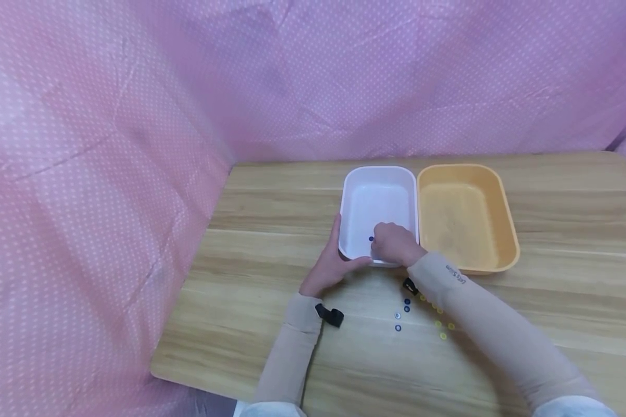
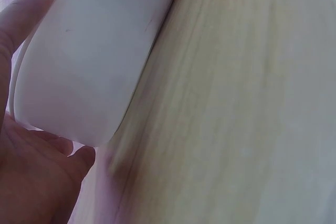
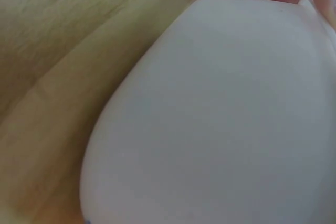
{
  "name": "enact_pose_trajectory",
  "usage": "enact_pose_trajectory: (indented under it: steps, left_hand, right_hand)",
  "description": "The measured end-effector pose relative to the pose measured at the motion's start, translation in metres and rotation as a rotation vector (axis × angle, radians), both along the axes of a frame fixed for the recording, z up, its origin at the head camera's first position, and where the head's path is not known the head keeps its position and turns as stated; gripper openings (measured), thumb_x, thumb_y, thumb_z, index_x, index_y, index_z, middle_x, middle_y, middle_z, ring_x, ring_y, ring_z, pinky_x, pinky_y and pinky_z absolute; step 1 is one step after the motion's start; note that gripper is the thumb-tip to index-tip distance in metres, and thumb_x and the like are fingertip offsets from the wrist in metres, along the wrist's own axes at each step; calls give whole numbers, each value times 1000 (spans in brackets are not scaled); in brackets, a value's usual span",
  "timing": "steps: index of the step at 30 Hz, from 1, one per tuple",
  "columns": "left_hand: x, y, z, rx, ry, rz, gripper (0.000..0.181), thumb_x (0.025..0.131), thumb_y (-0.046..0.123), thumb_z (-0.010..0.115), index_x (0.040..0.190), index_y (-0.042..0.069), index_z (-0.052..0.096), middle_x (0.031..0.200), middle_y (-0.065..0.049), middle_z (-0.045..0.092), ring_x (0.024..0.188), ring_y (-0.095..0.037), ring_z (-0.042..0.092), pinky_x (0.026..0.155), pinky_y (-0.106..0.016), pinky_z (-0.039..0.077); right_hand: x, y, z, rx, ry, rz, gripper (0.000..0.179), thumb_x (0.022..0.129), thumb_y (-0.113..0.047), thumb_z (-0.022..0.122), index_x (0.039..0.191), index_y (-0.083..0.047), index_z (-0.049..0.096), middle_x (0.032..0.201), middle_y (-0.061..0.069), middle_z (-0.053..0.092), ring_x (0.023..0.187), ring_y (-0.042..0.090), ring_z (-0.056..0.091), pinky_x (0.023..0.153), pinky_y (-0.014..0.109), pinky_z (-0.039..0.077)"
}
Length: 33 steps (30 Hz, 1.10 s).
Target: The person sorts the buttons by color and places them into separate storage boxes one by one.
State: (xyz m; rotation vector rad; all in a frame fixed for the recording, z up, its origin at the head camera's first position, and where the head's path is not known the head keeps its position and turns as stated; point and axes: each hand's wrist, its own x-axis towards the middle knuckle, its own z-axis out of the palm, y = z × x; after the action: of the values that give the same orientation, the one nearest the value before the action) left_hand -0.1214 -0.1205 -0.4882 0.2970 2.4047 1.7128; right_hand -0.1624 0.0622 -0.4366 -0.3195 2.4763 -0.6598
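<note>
My left hand holds the near left corner of a white plastic bin, thumb along the near side and fingers up the left side. In the left wrist view the thumb lies at the bin's rim. My right hand reaches down inside the bin with its fingers curled. A small dark blue button shows right beside these fingers. The right fingertips are hidden, and I cannot tell whether they pinch anything. The right wrist view is mostly filled by the bin's outer wall.
A yellow-orange bin stands against the white bin's right side. On the wooden table in front lie a few blue buttons, paler ones and several yellow buttons, partly under the right forearm. A pink dotted cloth hangs behind.
</note>
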Motion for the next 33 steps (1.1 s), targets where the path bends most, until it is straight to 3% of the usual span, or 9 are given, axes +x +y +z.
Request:
enact_pose_trajectory:
  steps: [5,11,17,22,29,33]
  left_hand:
    - [3,0,2,-2,-31,12,117,76,38,83,150,47,-7,158,23,6,141,-4,19,114,-41,21]
    - [5,1,4,14,-75,12,118,79,27,83,153,39,-9,160,18,4,142,-9,19,115,-41,19]
    - [3,3,7,20,-57,-4,118,79,27,83,152,43,-8,159,19,7,140,-9,25,114,-41,24]
    - [2,2,5,43,-29,0,118,76,30,84,151,47,-6,158,22,11,138,-8,29,112,-43,26]
    - [2,3,9,50,-47,-13,119,77,26,84,154,38,-6,160,12,15,136,-12,33,113,-44,25]
    - [5,3,24,71,-55,-48,119,79,20,82,156,27,-8,162,-2,15,140,-23,31,114,-48,20]
  right_hand:
    - [2,-1,0,-29,28,-10,16,95,-15,54,93,-2,63,70,7,57,67,22,57,63,32,46]
    - [6,-1,7,-98,33,-80,28,98,-16,53,75,-4,63,57,4,46,58,21,54,60,29,46]
    - [18,6,21,-118,83,-105,17,98,-15,54,99,-2,65,84,8,65,78,22,61,73,33,51]
    - [34,15,31,-167,143,-108,20,98,-14,51,105,0,62,96,10,66,84,23,60,79,37,52]
    - [63,26,39,-182,193,-110,14,96,-13,54,99,-2,62,79,6,59,62,18,54,55,30,46]
    - [87,28,36,-101,263,-18,8,94,-12,59,93,-5,62,74,2,55,58,15,50,49,27,43]
